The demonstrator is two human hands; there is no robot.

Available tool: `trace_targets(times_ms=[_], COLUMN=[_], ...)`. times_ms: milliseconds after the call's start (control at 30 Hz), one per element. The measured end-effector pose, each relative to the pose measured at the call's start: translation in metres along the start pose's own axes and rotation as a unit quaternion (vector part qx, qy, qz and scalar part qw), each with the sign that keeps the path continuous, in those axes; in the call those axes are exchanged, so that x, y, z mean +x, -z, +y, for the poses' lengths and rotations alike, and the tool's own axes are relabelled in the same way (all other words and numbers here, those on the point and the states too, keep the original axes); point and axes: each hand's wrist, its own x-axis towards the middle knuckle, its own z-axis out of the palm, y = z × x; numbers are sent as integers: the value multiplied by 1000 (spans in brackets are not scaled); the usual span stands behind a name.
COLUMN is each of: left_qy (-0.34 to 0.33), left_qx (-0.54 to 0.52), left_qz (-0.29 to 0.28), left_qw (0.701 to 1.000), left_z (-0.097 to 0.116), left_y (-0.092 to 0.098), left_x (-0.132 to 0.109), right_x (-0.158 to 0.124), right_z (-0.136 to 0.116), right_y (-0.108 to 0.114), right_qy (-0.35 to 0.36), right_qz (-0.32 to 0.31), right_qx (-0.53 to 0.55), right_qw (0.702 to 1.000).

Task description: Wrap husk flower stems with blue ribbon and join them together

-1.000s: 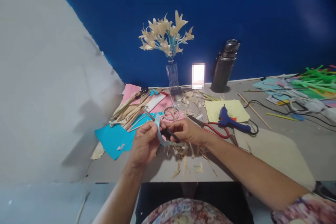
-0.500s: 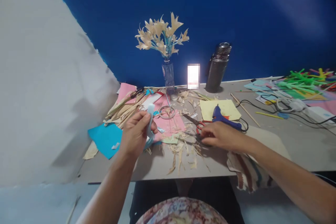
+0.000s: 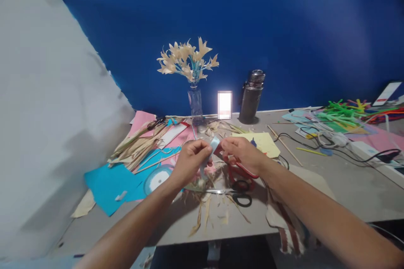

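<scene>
As left hand (image 3: 193, 158) pinches ribbon (image 3: 215, 144), scissors (image 3: 225, 192) near table edge (image 3: 179, 240)

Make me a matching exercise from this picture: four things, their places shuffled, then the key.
Things
1. Pale blue ribbon
2. Black-handled scissors
3. Dark flask
4. Cream flowers

Places
A. Standing upright to the right of the see-through bottle
B. Lying on the table, near its front edge
C. In the top of the see-through bottle
D. Held in the left hand

Pairs: 1-D, 2-B, 3-A, 4-C
</scene>
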Motion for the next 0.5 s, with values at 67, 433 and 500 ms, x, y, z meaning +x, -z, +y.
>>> trace_targets(times_ms=[67, 433, 500], left_qy=[-16, 96, 97], left_qx=[33, -106, -104], left_qz=[0, -27, -18], left_qw=[999, 989, 990], left_z=[-2, -39, -40], left_y=[-2, 3, 3], left_x=[3, 14, 15], right_x=[13, 22, 22], right_z=[1, 21, 19], right_y=[-4, 7, 9], right_qy=[15, 40, 50], right_qz=[30, 178, 192], right_qx=[59, 164, 184], right_qw=[998, 970, 963])
